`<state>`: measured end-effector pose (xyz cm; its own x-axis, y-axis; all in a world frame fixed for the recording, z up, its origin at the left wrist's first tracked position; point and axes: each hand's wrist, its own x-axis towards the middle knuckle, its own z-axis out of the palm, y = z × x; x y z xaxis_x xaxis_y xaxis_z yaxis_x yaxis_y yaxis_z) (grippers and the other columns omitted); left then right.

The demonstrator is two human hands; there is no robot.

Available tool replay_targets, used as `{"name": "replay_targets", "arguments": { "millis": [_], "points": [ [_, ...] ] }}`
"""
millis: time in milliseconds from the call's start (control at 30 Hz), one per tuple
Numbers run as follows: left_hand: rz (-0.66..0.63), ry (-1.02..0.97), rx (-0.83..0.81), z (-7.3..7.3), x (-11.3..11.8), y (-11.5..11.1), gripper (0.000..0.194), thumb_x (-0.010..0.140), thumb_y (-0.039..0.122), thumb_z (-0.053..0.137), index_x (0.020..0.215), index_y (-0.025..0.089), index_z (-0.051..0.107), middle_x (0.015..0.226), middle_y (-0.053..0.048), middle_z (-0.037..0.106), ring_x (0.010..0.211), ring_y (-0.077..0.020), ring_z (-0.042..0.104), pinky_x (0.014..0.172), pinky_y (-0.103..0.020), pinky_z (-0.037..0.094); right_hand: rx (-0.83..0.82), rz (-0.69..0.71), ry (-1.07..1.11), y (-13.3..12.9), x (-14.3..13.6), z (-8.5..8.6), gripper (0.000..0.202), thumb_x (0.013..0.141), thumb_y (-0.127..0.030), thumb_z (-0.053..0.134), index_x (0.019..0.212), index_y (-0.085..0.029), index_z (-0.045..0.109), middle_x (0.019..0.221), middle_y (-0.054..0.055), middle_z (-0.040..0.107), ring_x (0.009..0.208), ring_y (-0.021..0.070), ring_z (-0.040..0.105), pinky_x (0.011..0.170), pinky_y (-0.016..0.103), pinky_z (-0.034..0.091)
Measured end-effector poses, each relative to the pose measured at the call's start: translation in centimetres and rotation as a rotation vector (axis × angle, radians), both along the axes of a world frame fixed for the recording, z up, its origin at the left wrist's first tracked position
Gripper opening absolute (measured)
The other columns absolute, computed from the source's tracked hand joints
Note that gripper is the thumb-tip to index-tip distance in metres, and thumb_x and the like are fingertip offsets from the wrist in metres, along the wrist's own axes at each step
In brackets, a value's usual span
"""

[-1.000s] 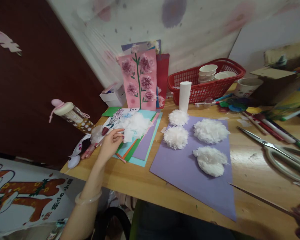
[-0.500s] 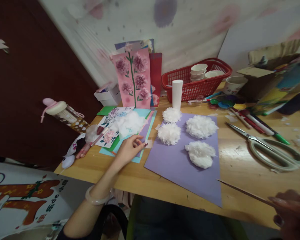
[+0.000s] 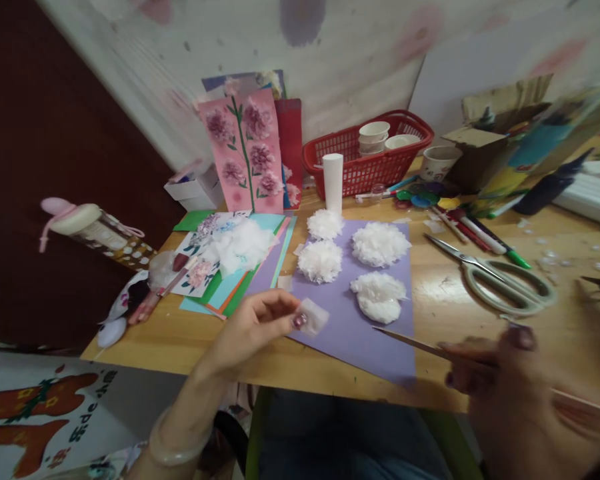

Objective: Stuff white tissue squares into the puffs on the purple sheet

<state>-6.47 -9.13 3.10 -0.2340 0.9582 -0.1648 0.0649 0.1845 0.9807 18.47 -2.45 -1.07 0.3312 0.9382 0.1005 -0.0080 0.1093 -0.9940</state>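
I find the left hand (image 3: 260,323) with thumb and fingers together on a small, square, translucent white piece of tissue paper (image 3: 316,317), which it holds above the left part of a flat purple paper sheet (image 3: 330,340). The right hand (image 3: 510,380) is blurred, but I record its fingers closed around a thin, pointed, brown wooden-looking stick (image 3: 410,340), tip directed left over the same sheet.

Hazards, in my judgement. First, the tissue is pinched by one side only; a hard squeeze could crease it, and a loose one could let it slip or flutter away. Second, the stick's point could pierce or tear the tissue if the two met at speed, the material being so thin. Third, the tip lies near the closest puffed white tissue-paper rosette (image 3: 379,297); a careless sweep could snag its petals or push it out of place. I cannot tell whether any rosette is fixed down.

Fourth, a forearm or sleeve catching the sheet's near corner, close to the front edge of the pale wooden table (image 3: 190,347), could drag everything resting on it. Lastly, the large grey-handled metal scissors (image 3: 505,277) lie beyond the right hand, where a wide backward swing might knock them.
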Motion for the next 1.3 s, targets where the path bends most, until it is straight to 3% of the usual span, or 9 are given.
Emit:
{"name": "replay_targets", "arguments": {
  "millis": [100,233,400,567,800,1033,1167,1300],
  "points": [
    [-0.13,-0.079,-0.041,-0.5,3.0,0.6,0.014,0.073,0.027,0.078,0.079,0.017,0.069,0.078,-0.003,0.073,0.072,-0.0144,0.067,0.073,-0.026,0.055,0.021,0.099,0.032,-1.2,-1.5,1.2,0.051,0.08,-0.061,0.071,0.054,-0.017,0.073,0.039,0.003,0.053,0.033,0.0112,0.047,0.032,0.023,0.033],
    [-0.186,-0.019,-0.057,-1.5,4.6,1.8,0.014,0.076,0.025,0.073,0.087,0.016,0.07,0.083,-0.004,0.074,0.076,-0.0147,0.068,0.077,-0.028,0.054,0.07,0.159,0.072,-1.4,-1.5,1.5,0.052,0.083,-0.057,0.07,0.051,-0.016,0.071,0.035,0.002,0.051,0.03,0.0099,0.046,0.031,0.021,0.031],
    [-0.242,0.086,-0.045,-1.6,4.8,2.2,0.018,0.081,0.03,0.068,0.092,0.016,0.072,0.089,-0.006,0.074,0.079,-0.0157,0.067,0.076,-0.028,0.053,0.038,0.13,0.119,-0.9,-0.9,1.3,0.05,0.08,-0.055,0.072,0.05,-0.016,0.071,0.036,0.003,0.054,0.028,0.0107,0.045,0.029,0.022,0.032],
    [-0.255,-0.018,-0.04,-1.3,5.0,2.3,0.015,0.083,0.031,0.068,0.089,0.018,0.072,0.085,-0.005,0.073,0.078,-0.0156,0.066,0.076,-0.028,0.054,-0.048,-0.097,0.096,-0.2,-0.4,1.0,0.053,0.081,-0.057,0.069,0.047,-0.017,0.064,0.038,0.002,0.054,0.031,0.0094,0.045,0.032,0.022,0.032],
    [-0.266,0.003,-0.06,-2.0,6.3,2.7,0.013,0.083,0.027,0.068,0.091,0.017,0.072,0.091,-0.007,0.076,0.083,-0.0176,0.07,0.081,-0.031,0.057,-0.091,0.052,0.094,-0.8,-0.4,1.1,0.055,0.079,-0.063,0.07,0.05,-0.015,0.068,0.033,0.001,0.048,0.028,0.0102,0.042,0.03,0.022,0.028],
    [-0.354,-0.033,-0.075,-1.8,6.3,2.6,0.022,0.088,0.026,0.062,0.102,0.016,0.075,0.098,-0.009,0.079,0.091,-0.0196,0.073,0.089,-0.033,0.058,-0.145,-0.008,0.081,-1.5,-1.0,2.2,0.053,0.079,-0.061,0.071,0.05,-0.017,0.069,0.037,-0.001,0.05,0.033,0.008,0.042,0.035,0.022,0.03],
    [-0.362,-0.09,-0.1,-1.5,6.4,2.5,0.024,0.088,0.028,0.064,0.106,0.016,0.075,0.097,-0.009,0.079,0.092,-0.021,0.074,0.088,-0.034,0.059,-0.103,-0.007,0.093,-1.4,-0.9,1.7,0.05,0.08,-0.059,0.071,0.054,-0.017,0.072,0.037,-0.001,0.051,0.033,0.008,0.043,0.036,0.023,0.031],
    [-0.301,-0.107,-0.101,-1.8,6.9,2.6,0.016,0.083,0.025,0.069,0.096,0.016,0.074,0.091,-0.008,0.078,0.086,-0.0195,0.074,0.085,-0.032,0.059,-0.025,-0.054,0.129,-1.0,-0.2,0.8,0.049,0.08,-0.057,0.072,0.05,-0.017,0.069,0.037,0.0,0.054,0.03,0.0099,0.045,0.033,0.024,0.031]
  ]
}}
